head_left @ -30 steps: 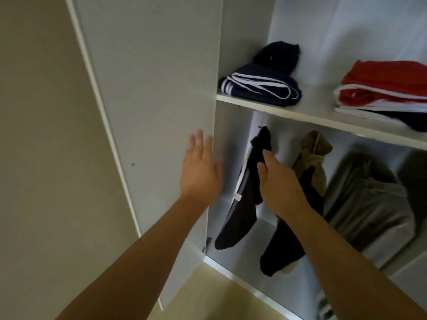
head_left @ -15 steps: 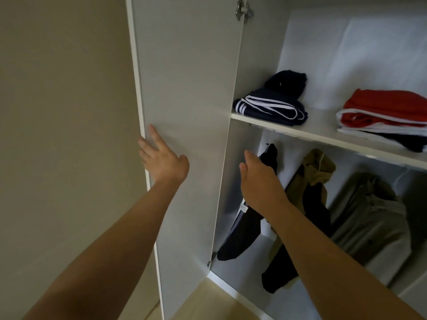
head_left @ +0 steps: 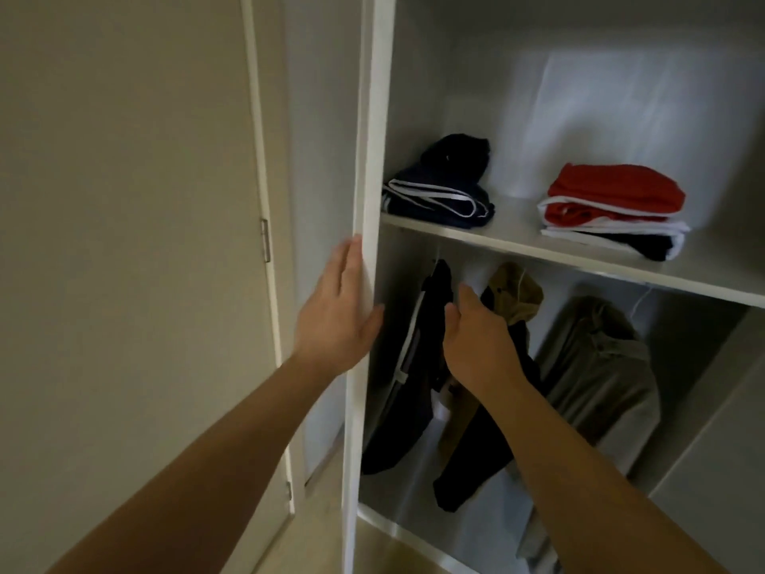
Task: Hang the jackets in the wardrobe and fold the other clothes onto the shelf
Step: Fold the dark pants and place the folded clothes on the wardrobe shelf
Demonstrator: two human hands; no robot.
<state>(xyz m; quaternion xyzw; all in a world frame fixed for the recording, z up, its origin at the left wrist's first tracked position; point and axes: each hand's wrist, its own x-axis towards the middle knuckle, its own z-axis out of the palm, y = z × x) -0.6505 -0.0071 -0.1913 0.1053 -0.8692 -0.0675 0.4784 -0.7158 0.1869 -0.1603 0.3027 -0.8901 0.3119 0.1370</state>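
A first pile (head_left: pixel 439 192) and a second pile (head_left: pixel 612 209) sit on the shelf (head_left: pixel 517 238), the second at 3 o'clock from the first. Three jackets (head_left: pixel 600 379) hang side by side under the shelf. The left hand (head_left: pixel 335 321) lies on the door edge (head_left: pixel 366 159), at 9 o'clock from the right hand (head_left: pixel 476 337), which is in front of the jackets.

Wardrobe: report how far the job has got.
Done: navy pile and red pile folded on the shelf; black jacket, tan jacket and grey jacket hang below. In hand: left hand rests on the door edge, right hand is at the black jacket. Left: no loose clothes in view; likely only closing the door.
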